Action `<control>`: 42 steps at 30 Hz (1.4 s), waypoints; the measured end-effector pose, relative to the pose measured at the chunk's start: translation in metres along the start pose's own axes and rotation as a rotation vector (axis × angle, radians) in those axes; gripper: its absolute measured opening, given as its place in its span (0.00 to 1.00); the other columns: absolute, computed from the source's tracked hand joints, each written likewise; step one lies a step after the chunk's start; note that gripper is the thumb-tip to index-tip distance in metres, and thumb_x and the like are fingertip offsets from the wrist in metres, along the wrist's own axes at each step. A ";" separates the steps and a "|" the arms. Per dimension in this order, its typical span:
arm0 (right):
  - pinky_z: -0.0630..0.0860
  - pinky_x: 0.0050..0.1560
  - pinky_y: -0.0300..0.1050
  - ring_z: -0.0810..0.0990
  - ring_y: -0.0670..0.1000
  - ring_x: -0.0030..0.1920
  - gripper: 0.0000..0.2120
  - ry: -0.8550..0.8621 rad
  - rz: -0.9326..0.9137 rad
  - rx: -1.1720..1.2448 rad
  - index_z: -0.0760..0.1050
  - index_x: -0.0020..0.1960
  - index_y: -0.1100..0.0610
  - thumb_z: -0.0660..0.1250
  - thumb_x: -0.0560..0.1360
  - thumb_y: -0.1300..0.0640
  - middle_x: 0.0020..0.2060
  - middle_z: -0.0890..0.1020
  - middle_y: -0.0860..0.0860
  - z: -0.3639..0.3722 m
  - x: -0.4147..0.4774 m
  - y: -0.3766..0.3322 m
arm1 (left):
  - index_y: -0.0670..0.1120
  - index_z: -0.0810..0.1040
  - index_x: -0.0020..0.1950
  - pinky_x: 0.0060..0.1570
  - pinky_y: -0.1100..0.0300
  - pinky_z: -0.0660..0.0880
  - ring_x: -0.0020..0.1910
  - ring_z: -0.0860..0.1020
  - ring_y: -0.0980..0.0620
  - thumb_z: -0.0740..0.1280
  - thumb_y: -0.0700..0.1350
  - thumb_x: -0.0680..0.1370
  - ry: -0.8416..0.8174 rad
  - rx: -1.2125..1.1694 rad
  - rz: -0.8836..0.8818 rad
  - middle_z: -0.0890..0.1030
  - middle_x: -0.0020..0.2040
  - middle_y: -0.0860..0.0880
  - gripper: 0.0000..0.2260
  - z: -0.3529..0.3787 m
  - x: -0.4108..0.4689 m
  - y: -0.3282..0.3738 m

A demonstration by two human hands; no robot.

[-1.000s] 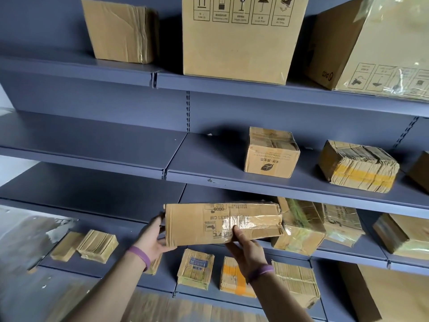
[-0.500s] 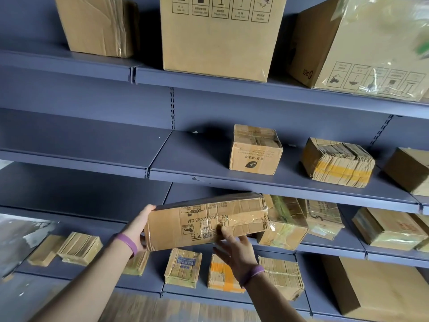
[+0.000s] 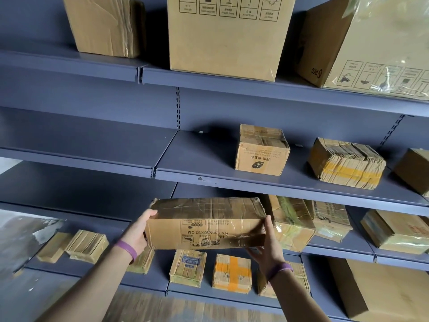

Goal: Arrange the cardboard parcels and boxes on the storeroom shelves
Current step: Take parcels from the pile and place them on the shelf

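Hands have levelled and lifted the long parcel [image 3: 206, 223], now just below the middle shelf [image 3: 197, 156]. Left hand [image 3: 139, 233] grips its left end; right hand [image 3: 267, 249] cups the right end, fingers spread beneath. Shelving it beside the leaf-printed box [image 3: 262, 151] looks next.

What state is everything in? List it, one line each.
Long box: held in the air by both hands.
Left hand: grips its left end.
Right hand: holds its right end.
Leaf box: taped shut, on middle shelf.
Big box: closed, on top shelf.
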State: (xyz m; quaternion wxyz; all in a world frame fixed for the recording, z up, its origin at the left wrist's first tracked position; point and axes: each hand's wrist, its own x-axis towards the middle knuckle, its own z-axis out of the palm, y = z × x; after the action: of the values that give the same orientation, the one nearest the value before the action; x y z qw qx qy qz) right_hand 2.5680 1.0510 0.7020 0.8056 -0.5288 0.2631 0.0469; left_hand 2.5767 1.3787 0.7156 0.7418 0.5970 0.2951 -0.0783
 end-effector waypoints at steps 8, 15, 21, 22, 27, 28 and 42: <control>0.70 0.50 0.47 0.76 0.55 0.50 0.06 0.103 -0.177 -0.263 0.76 0.47 0.57 0.62 0.80 0.60 0.46 0.79 0.57 0.000 0.011 0.003 | 0.43 0.77 0.53 0.49 0.50 0.76 0.52 0.79 0.42 0.62 0.31 0.77 0.026 0.014 0.045 0.81 0.54 0.38 0.09 -0.014 -0.004 -0.005; 0.77 0.55 0.54 0.78 0.57 0.55 0.15 0.087 -0.271 -0.295 0.75 0.64 0.52 0.64 0.79 0.64 0.55 0.78 0.51 0.001 0.011 0.011 | 0.42 0.77 0.58 0.58 0.42 0.77 0.55 0.79 0.37 0.61 0.27 0.75 0.031 0.134 0.077 0.80 0.56 0.37 0.16 -0.016 -0.002 -0.008; 0.77 0.45 0.46 0.82 0.60 0.49 0.08 0.123 -0.310 -0.432 0.80 0.50 0.63 0.69 0.78 0.57 0.45 0.84 0.58 0.003 0.008 0.013 | 0.40 0.74 0.53 0.59 0.36 0.76 0.56 0.79 0.35 0.63 0.21 0.70 0.074 0.327 0.128 0.81 0.53 0.36 0.18 -0.015 -0.001 -0.015; 0.76 0.43 0.45 0.81 0.57 0.46 0.10 0.125 -0.318 -0.432 0.80 0.48 0.63 0.70 0.78 0.55 0.42 0.84 0.57 0.004 0.007 0.011 | 0.40 0.73 0.52 0.58 0.35 0.77 0.56 0.79 0.34 0.64 0.21 0.69 0.086 0.343 0.127 0.81 0.52 0.36 0.19 -0.015 0.001 -0.016; 0.73 0.57 0.51 0.75 0.53 0.53 0.24 0.085 -0.287 -0.318 0.73 0.58 0.57 0.67 0.76 0.37 0.51 0.77 0.54 0.009 0.004 0.007 | 0.38 0.71 0.47 0.53 0.35 0.79 0.51 0.79 0.35 0.65 0.20 0.67 0.158 0.377 0.140 0.80 0.49 0.36 0.17 -0.014 0.006 -0.015; 0.72 0.53 0.50 0.75 0.54 0.50 0.25 0.100 -0.283 -0.305 0.74 0.52 0.59 0.66 0.76 0.36 0.47 0.77 0.57 0.009 0.004 0.007 | 0.38 0.70 0.45 0.51 0.37 0.79 0.49 0.79 0.36 0.64 0.21 0.67 0.173 0.369 0.133 0.79 0.47 0.37 0.15 -0.012 0.004 -0.014; 0.68 0.42 0.45 0.71 0.52 0.43 0.07 0.168 -0.299 -0.245 0.73 0.49 0.61 0.58 0.81 0.61 0.41 0.75 0.54 0.007 0.003 0.010 | 0.50 0.78 0.58 0.59 0.47 0.77 0.56 0.80 0.47 0.68 0.35 0.79 0.056 0.109 0.279 0.82 0.55 0.47 0.13 0.001 -0.027 -0.002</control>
State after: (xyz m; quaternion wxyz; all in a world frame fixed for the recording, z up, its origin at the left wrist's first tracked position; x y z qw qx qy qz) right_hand 2.5701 1.0607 0.6946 0.7086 -0.6579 0.2401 -0.0856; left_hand 2.5542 1.3711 0.7284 0.7037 0.6735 0.2249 0.0265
